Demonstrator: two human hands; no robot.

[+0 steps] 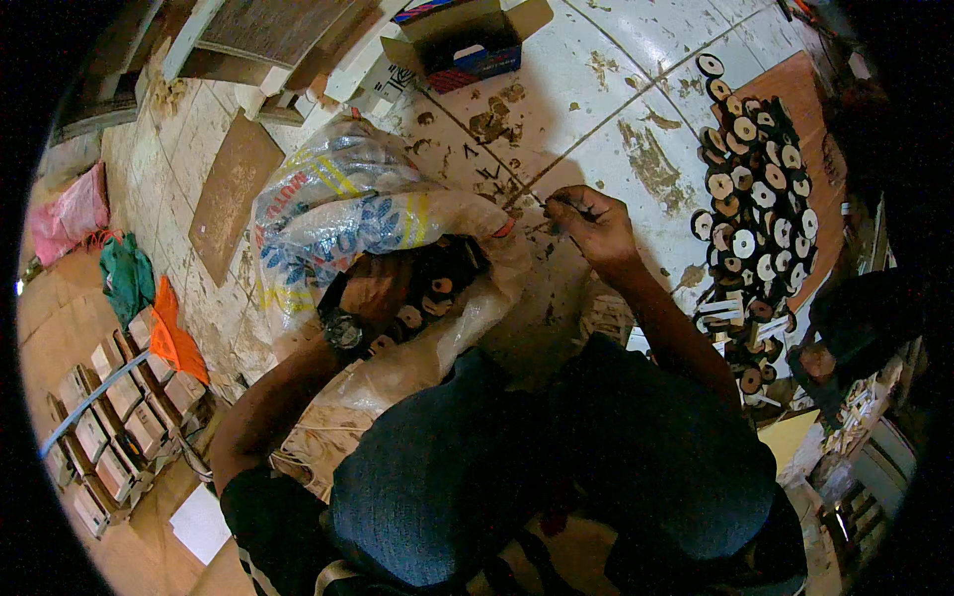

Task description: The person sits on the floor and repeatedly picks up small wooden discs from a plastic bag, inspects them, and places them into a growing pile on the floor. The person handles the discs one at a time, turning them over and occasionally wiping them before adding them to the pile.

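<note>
On a stained, white-tiled floor (pixel 616 60), seen from above past two knees in dark blue trousers (pixel 447 477), lies a crumpled clear plastic sack printed in blue and yellow (pixel 338 204). Its mouth faces the person, and small round dark wooden discs with pale centres (pixel 422 298) show inside it. Reaching into that mouth is the left hand (pixel 383 288), a dark wristwatch (pixel 343 330) on its wrist; the fingers curl down among the discs, but whether they have hold of one I cannot tell. Just right of the sack, the right hand (pixel 591 221) hovers over the tiles with thumb and fingertips pinched together on a thin pale strand (pixel 532 196) that runs left toward the sack's knotted end. Well to the right, a heap of similar discs (pixel 755 214) covers a reddish-brown board (pixel 805 89). An open cardboard box (pixel 467 35) stands at the top, and rows of small boxes (pixel 119 417) sit at lower left.
</note>
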